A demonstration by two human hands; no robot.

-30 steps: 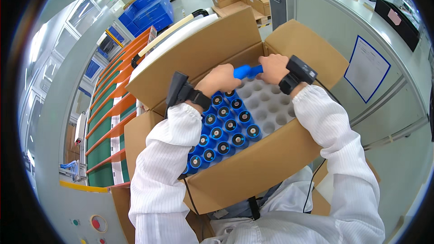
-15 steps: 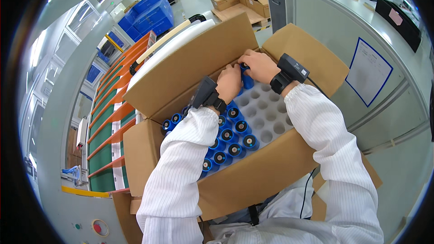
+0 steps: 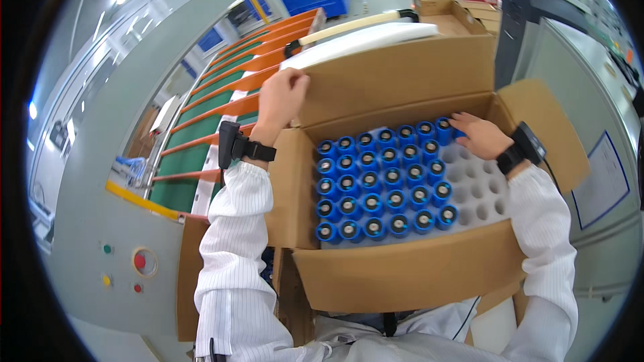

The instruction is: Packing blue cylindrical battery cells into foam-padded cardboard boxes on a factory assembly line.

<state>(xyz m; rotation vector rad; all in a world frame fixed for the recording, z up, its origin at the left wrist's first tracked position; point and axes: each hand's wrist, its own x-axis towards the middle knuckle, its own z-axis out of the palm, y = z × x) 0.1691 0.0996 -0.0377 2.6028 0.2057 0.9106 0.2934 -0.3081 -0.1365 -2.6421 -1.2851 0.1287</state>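
Observation:
Blue cylindrical cells [image 3: 396,200] with dark tops and pale round centres stand upright in rows in an open cardboard box [image 3: 409,275]. They sit in the round pockets of a white foam tray [image 3: 473,212]. My right hand [image 3: 481,137] is over the far right of the rows. Its fingers stretch out and reach the end cell of the back row, partly covering a blue cell beneath them. My left hand [image 3: 284,95] is raised by the left edge of the box's far flap [image 3: 402,70], fingers curled, with no cell showing in it. Each wrist wears a black strapped device.
Left of the box runs a green conveyor [image 3: 176,188] with orange dividers [image 3: 221,110]. A grey machine panel with a red button [image 3: 139,261] stands at the near left. White foam [image 3: 362,43] lies behind the far flap. A grey cabinet [image 3: 570,60] stands on the right.
My left hand has left the cell at the back row and moved left, out of the box. My right hand has opened and stayed by the back row. The view has shifted left.

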